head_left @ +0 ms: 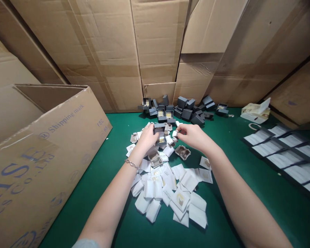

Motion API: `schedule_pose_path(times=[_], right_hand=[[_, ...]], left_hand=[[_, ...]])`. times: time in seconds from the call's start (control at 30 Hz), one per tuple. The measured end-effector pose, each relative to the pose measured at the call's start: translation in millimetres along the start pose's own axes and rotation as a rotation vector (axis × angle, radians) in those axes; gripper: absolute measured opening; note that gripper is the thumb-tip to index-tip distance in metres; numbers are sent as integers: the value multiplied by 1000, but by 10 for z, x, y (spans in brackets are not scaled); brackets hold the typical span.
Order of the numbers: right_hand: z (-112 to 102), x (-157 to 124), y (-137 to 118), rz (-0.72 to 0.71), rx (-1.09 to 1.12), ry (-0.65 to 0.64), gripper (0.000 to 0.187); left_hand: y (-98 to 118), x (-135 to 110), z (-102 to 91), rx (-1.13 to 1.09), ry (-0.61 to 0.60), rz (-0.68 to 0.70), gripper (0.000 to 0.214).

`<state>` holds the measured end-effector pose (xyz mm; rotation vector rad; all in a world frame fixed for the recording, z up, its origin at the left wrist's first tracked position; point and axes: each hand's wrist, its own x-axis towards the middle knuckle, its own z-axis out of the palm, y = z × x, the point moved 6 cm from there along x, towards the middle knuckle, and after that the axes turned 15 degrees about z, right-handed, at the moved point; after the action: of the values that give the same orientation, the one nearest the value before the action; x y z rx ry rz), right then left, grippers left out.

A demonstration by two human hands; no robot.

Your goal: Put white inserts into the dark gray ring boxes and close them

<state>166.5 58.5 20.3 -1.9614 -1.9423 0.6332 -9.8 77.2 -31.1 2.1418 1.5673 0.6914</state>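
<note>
My left hand is closed around a small dark grey gift box with its lid up; something pale and gold shows inside. To the right of it, my right hand pinches a small white folded piece between thumb and fingertips. Under and around both hands lie white paper packets and crumpled wrappers. A greyish moulded insert sits just below my right hand, and another crumpled insert lies below my left. Nearer to me spreads a heap of white folded papers, some with gold prints.
Behind the hands, dark grey boxes, several open, are piled against a cardboard wall. A large open carton stands at left. A tissue pack and rows of white packets in dark trays are at right on the green table.
</note>
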Motion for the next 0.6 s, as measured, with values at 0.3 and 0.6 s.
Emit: schedule_pose_path(times=[0.3,0.6], right_hand=[[-238,-53,-30,-147,471,364,11],[-409,14,198,-108,849,454,12]], left_hand=[[-85,-11,-110,-40,-22,-46,49],[529,-344,-817,-76,116,159,33]])
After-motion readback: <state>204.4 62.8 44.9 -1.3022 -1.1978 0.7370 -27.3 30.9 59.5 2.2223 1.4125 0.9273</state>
